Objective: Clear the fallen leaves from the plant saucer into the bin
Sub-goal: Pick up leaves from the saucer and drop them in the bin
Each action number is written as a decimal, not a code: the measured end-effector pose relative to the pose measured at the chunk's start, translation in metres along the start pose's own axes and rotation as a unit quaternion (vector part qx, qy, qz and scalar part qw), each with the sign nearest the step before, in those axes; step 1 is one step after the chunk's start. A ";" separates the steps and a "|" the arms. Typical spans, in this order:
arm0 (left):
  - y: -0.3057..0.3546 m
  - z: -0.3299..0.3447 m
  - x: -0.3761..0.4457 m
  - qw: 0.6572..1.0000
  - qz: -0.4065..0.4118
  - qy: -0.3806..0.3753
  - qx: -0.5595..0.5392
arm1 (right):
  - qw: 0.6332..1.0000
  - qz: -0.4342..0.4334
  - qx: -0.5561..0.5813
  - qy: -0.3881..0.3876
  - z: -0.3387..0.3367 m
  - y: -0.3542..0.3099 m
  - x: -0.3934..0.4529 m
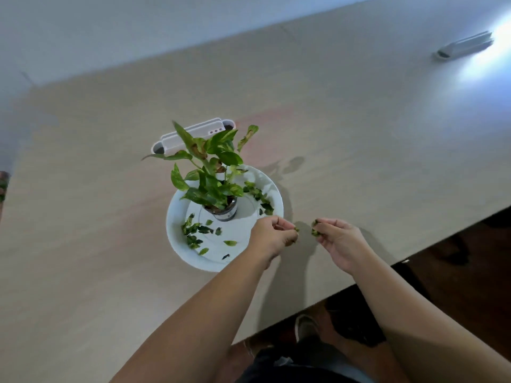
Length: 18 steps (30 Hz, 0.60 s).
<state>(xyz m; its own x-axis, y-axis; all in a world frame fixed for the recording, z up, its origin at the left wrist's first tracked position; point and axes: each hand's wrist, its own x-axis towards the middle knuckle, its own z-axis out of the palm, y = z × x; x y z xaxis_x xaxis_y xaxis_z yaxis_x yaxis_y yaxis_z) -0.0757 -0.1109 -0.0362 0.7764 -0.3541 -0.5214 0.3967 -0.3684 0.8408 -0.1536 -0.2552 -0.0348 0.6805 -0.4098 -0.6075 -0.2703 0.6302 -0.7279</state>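
A white round saucer (249,261) lies on the table with a small potted plant (213,172) standing in its middle. Several fallen green leaves (195,233) lie scattered on the saucer's near left part and more leaves (258,194) on its right side. My left hand (272,234) hovers at the saucer's right rim, fingers pinched on a small leaf bit. My right hand (336,239) is just right of it over the table, pinched on a few leaf pieces (314,228). No bin is in view.
A white slotted holder (193,135) stands behind the plant. Another white object (464,45) lies at the far right under glare. The table's near edge (359,283) runs diagonally right of my hands; dark floor and my shoe (305,326) lie beyond it.
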 end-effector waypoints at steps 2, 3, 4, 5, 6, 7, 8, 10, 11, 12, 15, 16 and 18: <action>0.007 0.031 -0.003 0.999 0.001 -0.042 0.022 | 0.999 -0.012 0.035 0.029 -0.037 -0.006 -0.008; 0.012 0.058 -0.009 0.997 0.005 -0.073 0.039 | 0.997 -0.022 0.051 0.050 -0.065 -0.012 -0.015; 0.014 0.077 -0.012 0.995 0.005 -0.092 0.050 | 0.996 -0.029 0.061 0.064 -0.085 -0.015 -0.019; 0.014 0.082 -0.013 0.994 0.008 -0.094 0.054 | 0.995 -0.030 0.063 0.072 -0.093 -0.015 -0.019; 0.015 0.095 -0.015 0.993 0.010 -0.100 0.063 | 0.994 -0.032 0.069 0.083 -0.107 -0.017 -0.023; 0.016 0.107 -0.017 0.992 0.012 -0.106 0.072 | 0.993 -0.035 0.072 0.089 -0.119 -0.019 -0.026; 0.016 0.127 -0.021 0.989 0.012 -0.119 0.088 | 0.991 -0.040 0.075 0.101 -0.139 -0.022 -0.031; 0.012 0.159 -0.029 0.983 0.014 -0.142 0.116 | 0.989 -0.044 0.077 0.121 -0.171 -0.023 -0.037; 0.009 0.179 -0.034 0.979 0.015 -0.153 0.133 | 0.987 -0.044 0.080 0.135 -0.191 -0.022 -0.041; 0.006 0.195 -0.037 0.975 0.019 -0.160 0.151 | 0.984 -0.040 0.080 0.151 -0.206 -0.020 -0.043; -0.002 0.236 -0.043 0.960 0.024 -0.185 0.207 | 0.977 -0.024 0.068 0.201 -0.247 -0.014 -0.046; -0.006 0.245 -0.043 0.956 0.025 -0.187 0.225 | 0.975 -0.016 0.054 0.215 -0.257 -0.011 -0.045; -0.013 0.264 -0.041 0.948 0.026 -0.190 0.254 | 0.968 0.001 0.025 0.249 -0.275 -0.007 -0.044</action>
<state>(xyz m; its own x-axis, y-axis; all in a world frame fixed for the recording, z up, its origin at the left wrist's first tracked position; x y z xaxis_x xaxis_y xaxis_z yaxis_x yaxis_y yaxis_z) -0.2422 -0.3181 -0.0640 0.5183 -0.6316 -0.5766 0.0005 -0.6739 0.7388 -0.3689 -0.4230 -0.0910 0.2638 -0.6683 -0.6955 -0.2289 0.6571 -0.7182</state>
